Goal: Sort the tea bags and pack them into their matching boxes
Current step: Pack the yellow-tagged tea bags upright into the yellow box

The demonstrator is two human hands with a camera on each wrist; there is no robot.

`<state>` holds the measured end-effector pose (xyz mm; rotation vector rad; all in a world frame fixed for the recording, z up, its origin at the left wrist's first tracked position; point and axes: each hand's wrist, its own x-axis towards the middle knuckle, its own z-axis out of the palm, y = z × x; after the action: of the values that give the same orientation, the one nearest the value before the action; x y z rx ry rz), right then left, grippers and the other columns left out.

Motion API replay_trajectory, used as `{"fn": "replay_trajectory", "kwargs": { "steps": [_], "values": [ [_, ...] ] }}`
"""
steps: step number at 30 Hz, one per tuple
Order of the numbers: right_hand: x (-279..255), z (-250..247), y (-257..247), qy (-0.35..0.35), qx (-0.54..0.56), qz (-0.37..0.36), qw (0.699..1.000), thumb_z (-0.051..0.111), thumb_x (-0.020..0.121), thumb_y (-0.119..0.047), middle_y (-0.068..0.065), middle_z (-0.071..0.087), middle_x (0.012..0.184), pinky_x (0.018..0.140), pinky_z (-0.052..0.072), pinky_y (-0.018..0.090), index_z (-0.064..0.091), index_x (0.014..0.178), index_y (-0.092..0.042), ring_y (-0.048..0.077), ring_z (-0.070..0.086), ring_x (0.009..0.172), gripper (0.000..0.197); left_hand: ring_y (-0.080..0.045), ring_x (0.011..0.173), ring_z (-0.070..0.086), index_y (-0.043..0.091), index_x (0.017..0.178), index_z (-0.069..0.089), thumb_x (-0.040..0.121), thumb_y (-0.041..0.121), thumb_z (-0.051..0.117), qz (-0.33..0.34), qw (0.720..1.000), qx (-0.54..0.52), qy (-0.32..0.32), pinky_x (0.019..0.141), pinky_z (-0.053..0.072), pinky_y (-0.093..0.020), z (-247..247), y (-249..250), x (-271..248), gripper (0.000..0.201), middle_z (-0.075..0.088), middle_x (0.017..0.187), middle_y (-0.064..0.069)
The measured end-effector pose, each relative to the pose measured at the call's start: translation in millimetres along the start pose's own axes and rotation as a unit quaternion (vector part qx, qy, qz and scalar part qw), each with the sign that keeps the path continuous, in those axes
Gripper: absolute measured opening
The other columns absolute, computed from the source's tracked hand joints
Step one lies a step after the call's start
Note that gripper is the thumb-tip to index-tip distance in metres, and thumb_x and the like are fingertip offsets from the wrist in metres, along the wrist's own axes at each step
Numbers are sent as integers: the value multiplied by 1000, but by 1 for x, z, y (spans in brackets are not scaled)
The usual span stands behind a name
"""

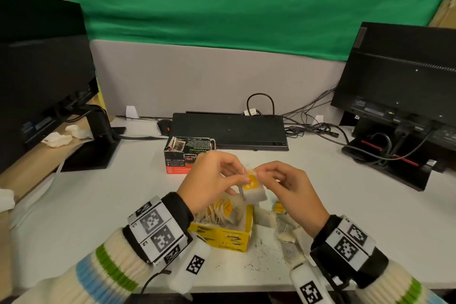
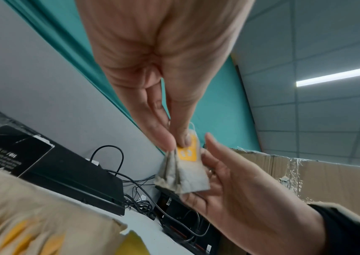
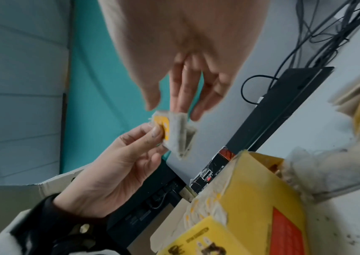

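A paper tea bag (image 1: pixel 254 195) with a yellow tag hangs above the open yellow box (image 1: pixel 227 237). My left hand (image 1: pixel 243 179) pinches it at the tag, which the left wrist view shows with thumb and finger on the tea bag (image 2: pixel 190 177). My right hand (image 1: pixel 260 175) holds the same bag from the other side, thumb and fingers at the top edge of the tea bag (image 3: pixel 179 131). The yellow box holds several yellow-tagged bags. A black box (image 1: pixel 182 158) stands open behind it. Loose tea bags (image 1: pixel 286 227) lie right of the yellow box.
Behind the boxes lies a black keyboard (image 1: pixel 229 131), with a mouse (image 1: pixel 164 124) to its left. Monitors stand at the left (image 1: pixel 44 76) and right (image 1: pixel 404 76), with cables (image 1: pixel 315 128) between. Tea crumbs (image 1: pixel 259 252) dot the white table.
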<state>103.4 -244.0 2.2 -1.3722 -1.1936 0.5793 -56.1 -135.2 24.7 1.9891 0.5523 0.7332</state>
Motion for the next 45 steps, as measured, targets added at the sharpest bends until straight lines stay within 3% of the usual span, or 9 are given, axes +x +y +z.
{"fn": "replay_trajectory", "kwargs": {
  "steps": [4, 9, 15, 21, 25, 30, 34, 39, 45],
  "values": [
    [2, 8, 5, -89, 22, 78, 993, 61, 90, -19, 17, 68, 95, 84, 55, 29, 62, 110, -10, 21, 68, 89, 22, -25, 76, 73, 5, 82, 69, 80, 11, 78, -63, 998, -29, 12, 62, 62, -43, -1, -13, 3, 11, 72, 84, -13],
    [13, 15, 14, -25, -17, 121, 992, 70, 85, -10, 8, 66, 78, 69, 57, 31, 63, 101, -7, 21, 65, 64, 18, -23, 61, 70, 13, 85, 55, 81, 6, 75, -107, 994, 6, 13, 61, 61, -35, -1, -27, 4, 21, 67, 67, -6],
    [22, 22, 21, -23, -230, 43, 972, 81, 74, -23, 1, 68, 76, 60, 52, 25, 66, 74, -13, 19, 67, 58, 18, -26, 62, 72, 6, 81, 67, 83, 6, 71, -137, 984, 110, -28, 59, 58, -25, 9, -37, -1, 4, 70, 66, -15],
    [22, 29, 19, -94, -331, -19, 939, 81, 73, -22, -2, 64, 71, 67, 51, 26, 68, 75, -10, 12, 59, 64, 18, -14, 53, 68, 13, 74, 69, 84, 8, 72, -146, 970, 190, -31, 50, 52, -11, 23, -44, -4, 12, 64, 72, -1],
    [19, 30, 15, -129, -418, -62, 897, 71, 78, -12, 5, 67, 84, 73, 48, 29, 71, 78, -11, 15, 55, 74, 2, -18, 59, 69, 8, 81, 73, 86, 2, 67, -139, 969, 205, -30, 53, 53, -12, 25, -47, -4, 10, 63, 75, 2],
    [11, 38, 5, -186, -559, -59, 806, 62, 85, -22, 1, 51, 89, 75, 39, 27, 74, 94, -21, 17, 49, 85, 15, -13, 51, 66, 11, 79, 74, 85, 6, 69, -135, 968, 209, -34, 53, 53, -14, 26, -48, -4, 9, 64, 68, 5],
    [16, 45, 1, -211, -647, -59, 730, 59, 88, -25, 5, 58, 95, 82, 34, 31, 71, 101, -18, 21, 47, 101, 19, -7, 47, 63, 12, 80, 73, 85, 9, 70, -134, 968, 207, -41, 51, 51, -13, 26, -48, -4, 7, 63, 62, 6],
    [18, 54, 2, -228, -691, -58, 684, 53, 92, -24, 10, 61, 108, 94, 33, 36, 63, 105, -12, 26, 48, 113, 20, -12, 52, 64, 17, 89, 71, 89, 13, 66, -126, 964, 232, -20, 62, 56, -21, 27, -46, -4, 6, 65, 68, 4],
    [20, 55, 3, -233, -705, -54, 667, 51, 92, -15, 10, 63, 110, 98, 31, 37, 61, 105, -10, 27, 48, 113, 18, -7, 91, 62, 31, 107, 64, 86, 34, 70, -59, 939, 338, 32, 76, 48, -23, -4, -32, 5, 22, 68, 100, 13]
  ]
}}
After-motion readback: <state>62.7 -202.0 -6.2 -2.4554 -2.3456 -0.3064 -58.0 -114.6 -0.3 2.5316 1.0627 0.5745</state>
